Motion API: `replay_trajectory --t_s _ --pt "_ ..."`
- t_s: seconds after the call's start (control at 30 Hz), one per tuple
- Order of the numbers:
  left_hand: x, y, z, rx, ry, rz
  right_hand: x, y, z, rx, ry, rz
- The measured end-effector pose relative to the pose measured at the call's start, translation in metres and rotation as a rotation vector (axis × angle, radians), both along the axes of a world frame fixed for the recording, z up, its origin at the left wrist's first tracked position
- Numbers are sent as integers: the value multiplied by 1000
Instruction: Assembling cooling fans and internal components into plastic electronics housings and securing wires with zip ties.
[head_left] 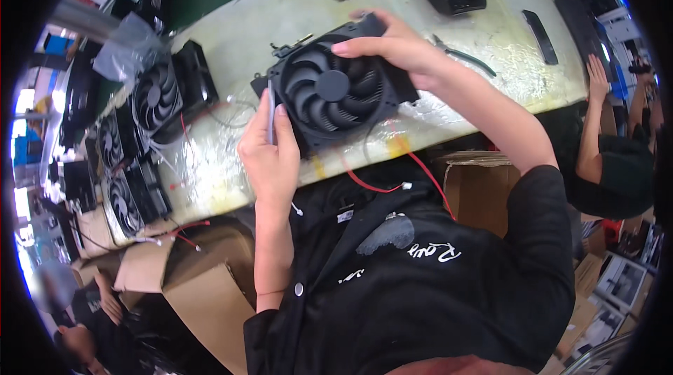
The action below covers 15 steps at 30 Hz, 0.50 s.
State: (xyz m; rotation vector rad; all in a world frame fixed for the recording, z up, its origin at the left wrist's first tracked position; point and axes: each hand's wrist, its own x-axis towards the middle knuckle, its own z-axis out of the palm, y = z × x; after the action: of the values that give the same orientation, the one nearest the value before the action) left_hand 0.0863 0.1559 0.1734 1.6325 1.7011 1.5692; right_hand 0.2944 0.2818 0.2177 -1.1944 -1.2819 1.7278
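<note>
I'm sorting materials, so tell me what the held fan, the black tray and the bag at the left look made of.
Held fan: probably moulded plastic, dark and mostly matte, going by its smooth, curved form. Black tray: likely plastic, given its even colour and slight sheen; painted metal is possible. Bag: thin, clear plastic film, shown by see-through wrinkles.

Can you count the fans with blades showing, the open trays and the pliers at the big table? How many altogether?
Black curved-bladed fans: 4
Black open-topped box-shaped tray: 1
Dark-handled metal pliers: 1
Total: 6
</note>
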Motion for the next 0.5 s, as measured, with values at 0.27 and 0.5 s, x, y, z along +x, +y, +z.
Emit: replay_trajectory --t_s 0.27,0.5 --pt "-1 14 19 -119 279 77 75 51 27 617 -702 213" --pt "-1 18 18 -167 266 29 169 143 -10 712 -1488 -7"
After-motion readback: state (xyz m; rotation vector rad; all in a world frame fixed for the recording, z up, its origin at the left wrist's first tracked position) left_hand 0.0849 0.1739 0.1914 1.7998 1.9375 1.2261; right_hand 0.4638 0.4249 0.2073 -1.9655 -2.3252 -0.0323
